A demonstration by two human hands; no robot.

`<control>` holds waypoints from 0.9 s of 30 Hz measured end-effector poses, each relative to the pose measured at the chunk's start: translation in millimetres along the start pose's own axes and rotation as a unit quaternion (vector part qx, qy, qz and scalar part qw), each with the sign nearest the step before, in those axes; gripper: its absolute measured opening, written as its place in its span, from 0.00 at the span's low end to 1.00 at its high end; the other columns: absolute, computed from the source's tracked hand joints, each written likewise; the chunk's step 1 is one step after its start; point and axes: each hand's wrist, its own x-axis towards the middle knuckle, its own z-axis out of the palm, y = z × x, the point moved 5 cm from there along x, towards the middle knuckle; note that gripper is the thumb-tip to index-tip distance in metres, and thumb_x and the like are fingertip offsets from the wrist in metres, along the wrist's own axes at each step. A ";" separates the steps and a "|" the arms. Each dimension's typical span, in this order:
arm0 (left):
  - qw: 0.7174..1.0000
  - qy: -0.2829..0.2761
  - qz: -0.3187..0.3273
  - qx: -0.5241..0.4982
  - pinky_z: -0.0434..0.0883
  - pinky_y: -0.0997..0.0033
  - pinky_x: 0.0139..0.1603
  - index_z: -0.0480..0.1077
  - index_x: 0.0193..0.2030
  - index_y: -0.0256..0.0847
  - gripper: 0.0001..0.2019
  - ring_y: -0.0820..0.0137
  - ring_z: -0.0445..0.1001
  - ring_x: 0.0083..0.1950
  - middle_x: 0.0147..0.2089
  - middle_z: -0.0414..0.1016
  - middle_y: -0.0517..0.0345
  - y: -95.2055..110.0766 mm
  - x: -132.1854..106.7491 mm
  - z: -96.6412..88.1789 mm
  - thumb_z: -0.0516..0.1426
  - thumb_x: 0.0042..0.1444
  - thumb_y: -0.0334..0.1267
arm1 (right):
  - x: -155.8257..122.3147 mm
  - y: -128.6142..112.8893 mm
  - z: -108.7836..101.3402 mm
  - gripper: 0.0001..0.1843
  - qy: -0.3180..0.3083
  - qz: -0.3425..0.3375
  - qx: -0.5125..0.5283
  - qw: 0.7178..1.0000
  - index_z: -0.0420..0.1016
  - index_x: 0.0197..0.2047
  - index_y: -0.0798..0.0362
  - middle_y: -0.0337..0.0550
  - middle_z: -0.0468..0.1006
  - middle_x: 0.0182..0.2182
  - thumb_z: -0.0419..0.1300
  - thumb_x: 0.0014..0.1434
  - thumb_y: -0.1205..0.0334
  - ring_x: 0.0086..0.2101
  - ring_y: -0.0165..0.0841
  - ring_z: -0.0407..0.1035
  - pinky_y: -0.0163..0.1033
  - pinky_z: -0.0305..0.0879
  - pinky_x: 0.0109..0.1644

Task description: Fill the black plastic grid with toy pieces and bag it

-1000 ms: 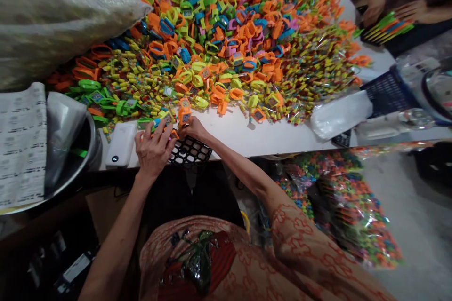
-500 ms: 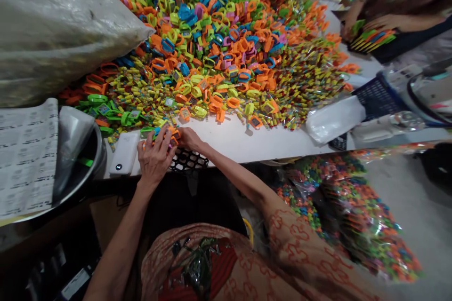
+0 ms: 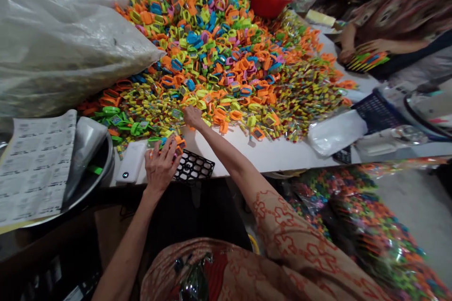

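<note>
A big heap of small plastic toy watches (image 3: 219, 42) in orange, yellow, green and blue covers the white table (image 3: 268, 153). My left hand (image 3: 160, 162) rests at the near edge on a black grid tray (image 3: 194, 168), fingers curled over several coloured toy watches set in it. My right hand (image 3: 192, 116) reaches forward into the near fringe of the heap, fingers closed around something small that I cannot make out.
A white power bank (image 3: 131, 168) lies left of the tray, beside a steel bowl (image 3: 97, 176) with a printed sheet (image 3: 33, 167) on it. A large grey sack (image 3: 63, 42) fills the left. Another person's hands (image 3: 356, 49) work at the far right. A red bowl (image 3: 264, 2) stands behind the heap.
My right hand has left the black tray and moved forward into the heap's edge. My left hand stays on the tray. The view has tilted up the table.
</note>
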 end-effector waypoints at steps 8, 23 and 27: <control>0.999 -0.032 -0.017 -0.026 0.59 0.42 0.68 0.65 0.73 0.46 0.27 0.45 0.64 0.73 0.73 0.68 0.47 1.9 0.4 4.4 0.52 0.72 0.51 | -87.6 43.0 12.2 0.07 -0.053 0.015 0.378 0.924 0.69 0.31 0.53 0.39 0.74 0.26 0.64 0.54 0.64 0.28 0.33 0.69 0.36 0.63 0.33; 0.920 0.096 -0.308 -0.222 0.73 0.56 0.63 0.62 0.74 0.37 0.31 0.56 0.74 0.67 0.69 0.72 0.37 -47.2 -86.3 -2.7 0.47 0.68 0.49 | -169.6 55.6 66.3 0.04 -0.097 0.130 0.548 0.821 0.71 0.26 0.53 0.34 0.72 0.17 0.64 0.47 0.66 0.21 0.29 0.67 0.32 0.60 0.27; 0.892 -0.018 -0.400 -0.208 0.77 0.46 0.52 0.76 0.55 0.38 0.28 0.45 0.82 0.50 0.48 0.83 0.38 -66.8 -108.2 27.8 0.53 0.52 0.51 | -167.5 49.0 65.9 0.03 -0.100 0.157 0.527 0.829 0.72 0.27 0.52 0.32 0.72 0.18 0.63 0.48 0.68 0.22 0.30 0.69 0.33 0.64 0.29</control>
